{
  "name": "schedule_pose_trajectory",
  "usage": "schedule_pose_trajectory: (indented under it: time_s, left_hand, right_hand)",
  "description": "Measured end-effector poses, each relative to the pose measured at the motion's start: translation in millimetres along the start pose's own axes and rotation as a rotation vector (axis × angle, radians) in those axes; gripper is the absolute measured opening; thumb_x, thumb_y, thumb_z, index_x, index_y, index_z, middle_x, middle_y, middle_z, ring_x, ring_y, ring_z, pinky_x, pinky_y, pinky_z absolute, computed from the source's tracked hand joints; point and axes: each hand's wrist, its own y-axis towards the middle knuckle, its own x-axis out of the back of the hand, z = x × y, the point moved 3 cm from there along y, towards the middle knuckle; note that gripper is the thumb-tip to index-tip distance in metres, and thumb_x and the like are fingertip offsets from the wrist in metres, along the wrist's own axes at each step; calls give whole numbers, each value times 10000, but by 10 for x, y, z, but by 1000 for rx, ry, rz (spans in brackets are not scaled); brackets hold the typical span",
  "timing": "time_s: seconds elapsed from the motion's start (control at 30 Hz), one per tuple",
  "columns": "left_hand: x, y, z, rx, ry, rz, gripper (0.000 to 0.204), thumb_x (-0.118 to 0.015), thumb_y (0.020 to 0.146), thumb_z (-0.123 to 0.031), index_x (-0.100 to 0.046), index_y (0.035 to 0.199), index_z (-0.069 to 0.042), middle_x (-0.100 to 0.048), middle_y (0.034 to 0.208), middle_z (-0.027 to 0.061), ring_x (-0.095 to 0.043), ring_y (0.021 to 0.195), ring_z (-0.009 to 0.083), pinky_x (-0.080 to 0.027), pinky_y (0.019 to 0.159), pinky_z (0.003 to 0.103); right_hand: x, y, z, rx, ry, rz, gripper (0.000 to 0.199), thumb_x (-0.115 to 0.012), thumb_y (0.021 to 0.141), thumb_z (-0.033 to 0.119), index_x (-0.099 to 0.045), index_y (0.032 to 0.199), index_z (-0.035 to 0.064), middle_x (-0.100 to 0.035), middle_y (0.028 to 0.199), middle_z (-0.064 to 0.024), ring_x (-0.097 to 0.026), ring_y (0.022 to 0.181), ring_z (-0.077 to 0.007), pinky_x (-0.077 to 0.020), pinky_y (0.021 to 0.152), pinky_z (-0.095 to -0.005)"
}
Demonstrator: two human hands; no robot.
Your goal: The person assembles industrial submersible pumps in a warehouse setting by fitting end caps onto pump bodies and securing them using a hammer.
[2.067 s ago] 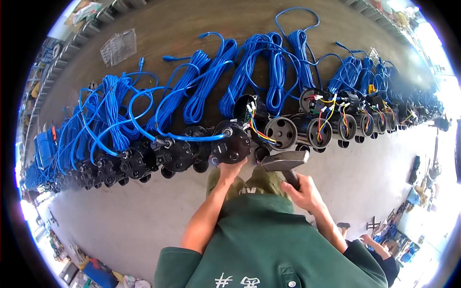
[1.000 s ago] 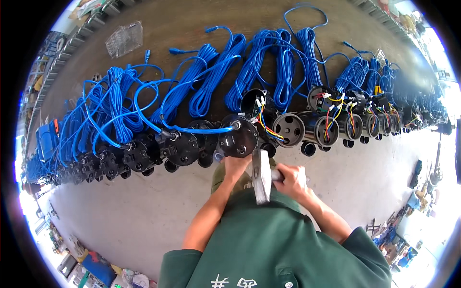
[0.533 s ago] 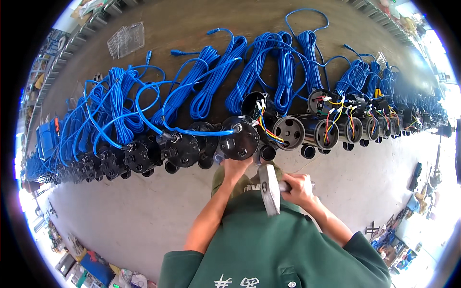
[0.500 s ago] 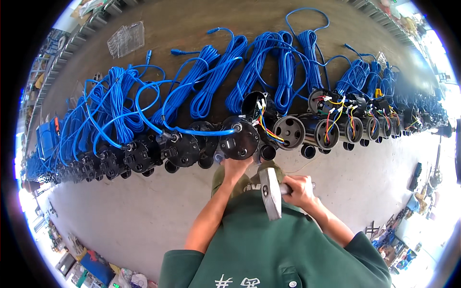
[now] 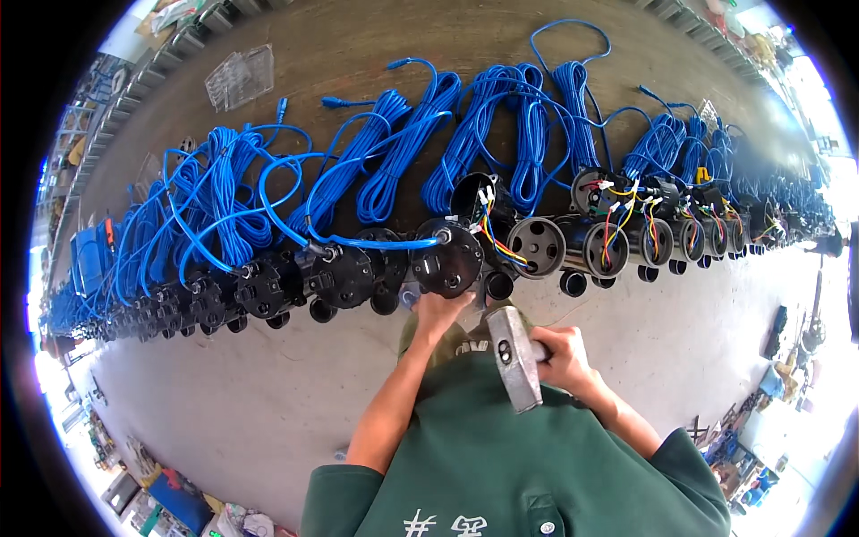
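Now the hammer (image 5: 521, 371) has drawn back from the cap (image 5: 452, 261) to its five o'clock, clenched in the right hand (image 5: 562, 357), so no blow seems to be landing, while the left hand (image 5: 438, 314) sits at six, grip impossible to tell.

You have a grey floor (image 5: 224, 385) spreading through the middle and lower part of the frame, bending with the lens. Across the top, your table (image 5: 358, 45) shows a dark brown surface. Rollers (image 5: 170, 63) line its far edge at upper left, and a similar row curves along the upper right. At far left you see shelves (image 5: 79, 116), too blurred for detail. Strong white light (image 5: 837, 170) washes out the right rim and glares again at lower left, where you have a blue box (image 5: 183, 503) among mixed clutter (image 5: 237, 521); dark bars (image 5: 698, 431) stand out at lower right
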Motion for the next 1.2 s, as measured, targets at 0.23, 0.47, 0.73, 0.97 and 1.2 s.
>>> schedule_pose_trajectory:
  time_s: [0.23, 0.47, 0.73, 0.97, 1.2]
  left_hand:
    - [1057, -684, -1303, 111, -172, 316, 467, -705, 990, -416, -686, 729, -30, -619, 616, 36, -512, 562, 148, -425, 549, 354]
    - [1727, -1001, -3876, -372, -1361, 415, 413, -470, 1087, -422, -540, 1136, -18, -615, 926, 85, -595, 753, 145, -429, 640, 257]
    - [1012, -909, -4234, -353, -1186, 453, 383, -489, 1066, -382, -565, 1128, -12, -630, 937, 89, -607, 760, 152, -441, 653, 257]
    - [777, -852, -4397, -341, -1123, 458, 357, -506, 1048, -346, -587, 1121, -6, -644, 946, 93, -618, 766, 158, -452, 664, 257]
    - [598, -718, -4482, -377, -1140, 544, 333, -523, 1029, -311, -608, 1114, -1, -657, 955, 97, -629, 773, 164, -463, 675, 257]
  right_hand:
    - [383, -159, -23, -105, 5, -332, 177, -780, 850, 113, -660, 760, 20, -518, 557, -23, -443, 558, -113, -379, 508, -369]
    - [734, 477, -972, -134, 453, -362, 205, -613, 1044, 251, -656, 1026, 51, -548, 732, 8, -494, 610, -64, -385, 518, -259]
    - [597, 1643, -1054, -258, 574, -238, 200, -623, 1038, 257, -653, 1025, 60, -548, 725, 11, -497, 600, -67, -385, 508, -257]
    - [552, 1845, -1044, -267, 637, -221, 196, -631, 1032, 262, -651, 1025, 67, -548, 719, 13, -500, 591, -70, -385, 498, -256]
    - [797, 1520, -1090, -303, 632, -251, 193, -640, 1027, 268, -648, 1024, 75, -549, 713, 16, -502, 583, -73, -385, 489, -254]
